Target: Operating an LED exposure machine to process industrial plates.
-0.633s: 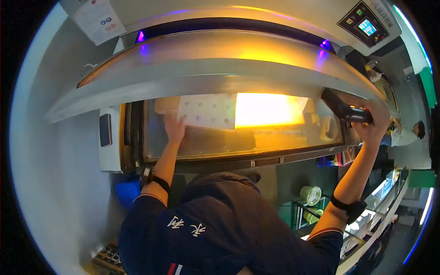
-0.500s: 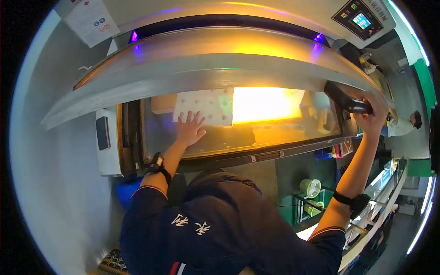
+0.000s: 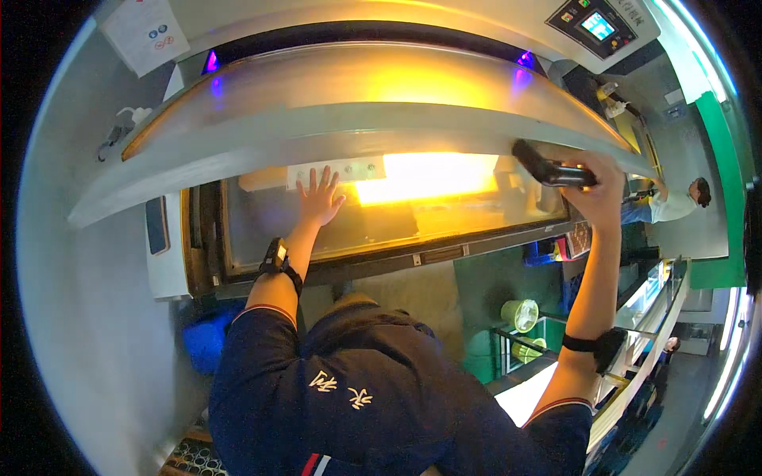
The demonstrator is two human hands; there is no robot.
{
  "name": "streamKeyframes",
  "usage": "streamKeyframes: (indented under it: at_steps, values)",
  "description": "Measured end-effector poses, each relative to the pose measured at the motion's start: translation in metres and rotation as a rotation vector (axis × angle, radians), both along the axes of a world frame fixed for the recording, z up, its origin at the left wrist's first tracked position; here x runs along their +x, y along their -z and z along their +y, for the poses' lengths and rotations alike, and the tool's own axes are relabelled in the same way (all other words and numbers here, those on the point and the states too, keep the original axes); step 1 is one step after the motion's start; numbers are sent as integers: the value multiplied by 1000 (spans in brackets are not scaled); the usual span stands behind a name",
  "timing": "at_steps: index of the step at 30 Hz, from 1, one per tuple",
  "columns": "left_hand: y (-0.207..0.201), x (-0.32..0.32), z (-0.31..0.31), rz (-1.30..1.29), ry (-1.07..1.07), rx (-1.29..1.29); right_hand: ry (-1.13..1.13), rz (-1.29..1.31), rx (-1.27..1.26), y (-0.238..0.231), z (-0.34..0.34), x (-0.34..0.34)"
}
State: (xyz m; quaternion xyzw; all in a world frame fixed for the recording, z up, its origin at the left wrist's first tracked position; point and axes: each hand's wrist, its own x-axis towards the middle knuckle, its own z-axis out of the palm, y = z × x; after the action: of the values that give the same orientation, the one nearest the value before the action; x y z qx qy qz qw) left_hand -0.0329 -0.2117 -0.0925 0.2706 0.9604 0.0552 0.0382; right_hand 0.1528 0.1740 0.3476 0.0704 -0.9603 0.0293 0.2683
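My left hand (image 3: 321,198) reaches over the glass bed (image 3: 302,238) of a large machine, fingers spread. Its fingertips overlap the near edge of a white sheet (image 3: 361,170) with round marks; whether they press on it I cannot tell. Right of the sheet, a bright yellow-lit patch (image 3: 432,176) glows on the bed. My right hand (image 3: 599,186) is wrapped round a black handle (image 3: 552,168) at the right of the raised grey lid (image 3: 333,131). The lid's front edge hides the far part of the bed and the sheet.
A phone (image 3: 157,225) lies on the ledge left of the bed. A control panel (image 3: 597,25) is at the upper right. Another person (image 3: 675,200) is at far right. Green bins (image 3: 521,316) and a blue container (image 3: 208,343) stand below the bed's front.
My left hand has moved farther in over the bed. The lid's edge now covers more of the bed and the white sheet. My right hand keeps its grip; the whole view has shifted slightly.
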Motion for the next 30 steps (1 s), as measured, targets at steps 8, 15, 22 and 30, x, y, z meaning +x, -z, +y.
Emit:
streamKeyframes:
  at_steps: [8, 15, 22, 30]
  values:
    - [-15, 157, -15, -70, 99, 258, 166, -595, -66, 98, -28, 66]
    - [-16, 262, -81, -389, 362, 364, 271, -1202, 122, 342, -63, 105]
    - [-53, 256, -141, -455, -40, 445, 277, -1293, 53, 406, -44, 118]
    - [-69, 154, -80, -276, 24, 723, 336, -1193, -40, 407, -43, 130]
